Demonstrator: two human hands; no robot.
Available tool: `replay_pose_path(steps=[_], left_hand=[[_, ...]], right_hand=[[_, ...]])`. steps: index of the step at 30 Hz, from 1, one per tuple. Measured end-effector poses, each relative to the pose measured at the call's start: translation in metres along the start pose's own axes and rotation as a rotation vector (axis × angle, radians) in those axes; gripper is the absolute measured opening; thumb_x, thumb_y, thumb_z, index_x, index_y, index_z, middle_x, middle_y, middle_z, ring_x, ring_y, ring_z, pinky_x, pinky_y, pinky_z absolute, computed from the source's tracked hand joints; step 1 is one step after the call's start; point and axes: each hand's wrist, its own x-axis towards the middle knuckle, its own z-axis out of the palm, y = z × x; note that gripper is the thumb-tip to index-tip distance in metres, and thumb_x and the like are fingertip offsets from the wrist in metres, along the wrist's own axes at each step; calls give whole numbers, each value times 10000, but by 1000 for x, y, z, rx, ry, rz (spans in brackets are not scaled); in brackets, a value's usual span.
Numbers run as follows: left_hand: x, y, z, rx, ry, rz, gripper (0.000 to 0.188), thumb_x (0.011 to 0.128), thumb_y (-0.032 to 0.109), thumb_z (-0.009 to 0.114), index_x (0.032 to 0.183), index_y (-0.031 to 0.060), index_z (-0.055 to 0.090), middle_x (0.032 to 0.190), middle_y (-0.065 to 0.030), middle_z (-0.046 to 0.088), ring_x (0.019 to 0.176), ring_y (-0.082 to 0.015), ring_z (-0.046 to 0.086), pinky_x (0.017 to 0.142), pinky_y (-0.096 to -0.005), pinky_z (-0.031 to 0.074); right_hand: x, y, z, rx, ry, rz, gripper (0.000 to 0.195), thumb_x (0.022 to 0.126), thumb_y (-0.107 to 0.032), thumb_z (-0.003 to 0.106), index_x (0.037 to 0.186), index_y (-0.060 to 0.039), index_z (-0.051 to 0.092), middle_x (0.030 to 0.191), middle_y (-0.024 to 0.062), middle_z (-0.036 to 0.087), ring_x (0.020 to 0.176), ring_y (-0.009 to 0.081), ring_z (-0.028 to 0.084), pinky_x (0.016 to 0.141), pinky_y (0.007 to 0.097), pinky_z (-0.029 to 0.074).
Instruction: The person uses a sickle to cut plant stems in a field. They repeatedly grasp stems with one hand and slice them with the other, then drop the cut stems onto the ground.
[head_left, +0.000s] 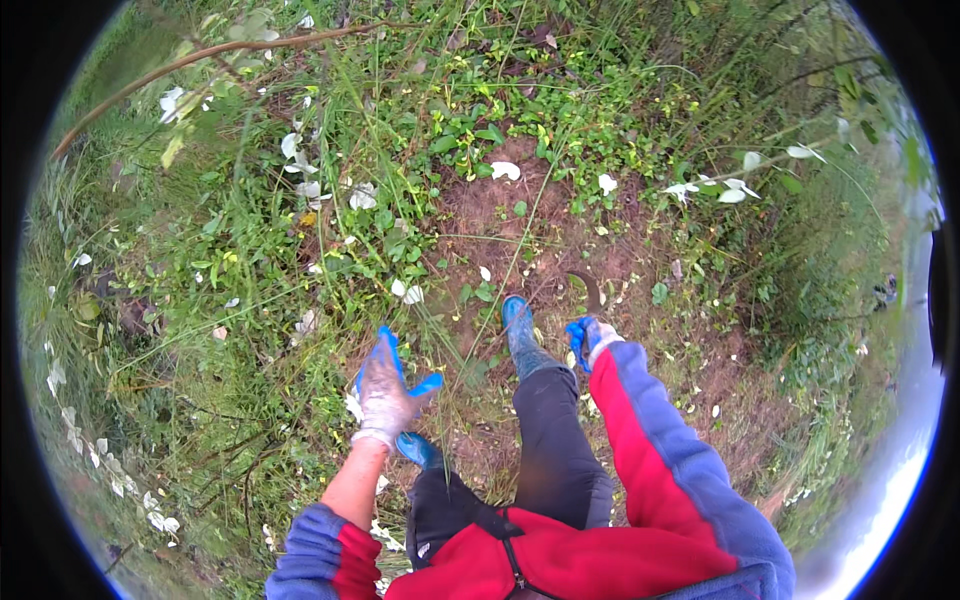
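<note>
My right hand (589, 337), in a white work glove with blue-coated fingers, is closed around the handle of a sickle. The curved dark blade of the sickle (592, 289) points away from me over reddish soil, to the right of my front boot. The handle itself is hidden in the fist. My left hand (388, 390), gloved the same way, is spread with thumb and fingers apart and nothing in it. Tall green grass stems (450, 341) stand just right of it, and whether they touch the thumb I cannot tell.
Blue rubber boots (523, 337) stand on the slope, one ahead of the other. A long bare brown stem (217, 51) arches across the upper left. Leafy weeds (495, 97) and pale leaves (363, 196) surround a patch of reddish soil (525, 195). A leafy branch (757, 169) reaches in at right.
</note>
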Motion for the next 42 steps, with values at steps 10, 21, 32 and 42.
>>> replay_pose_path(steps=[10,21,32,42], left_hand=[[197,101,156,194,-291,33,1220,571,565,725,1372,-57,47,1447,-196,109,1350,-322,97,1102,-417,94],[362,127,244,-191,-416,-194,769,683,476,675,1288,74,424,1076,-212,580,1002,-305,571,891,-388,431],[340,25,198,32,-272,-328,259,768,214,509,857,7,637,899,-215,621,853,-358,604,759,-420,481],[232,-66,115,291,-405,-190,242,776,152,480,857,37,677,925,-157,648,880,-292,633,759,-388,499]], right_hand=[[112,-60,59,418,-490,381,132,882,-209,499,875,-81,535,678,-5,495,525,122,462,487,264,439],[81,-130,30,798,-943,775,433,920,-186,400,1278,53,348,453,-47,395,313,31,356,259,184,334],[5,-74,31,1219,-1230,1149,252,874,-195,505,963,41,502,496,8,467,306,95,395,263,246,375],[-91,-35,37,964,-1056,1187,374,858,-164,507,1158,48,437,491,3,487,349,130,473,331,255,428]])
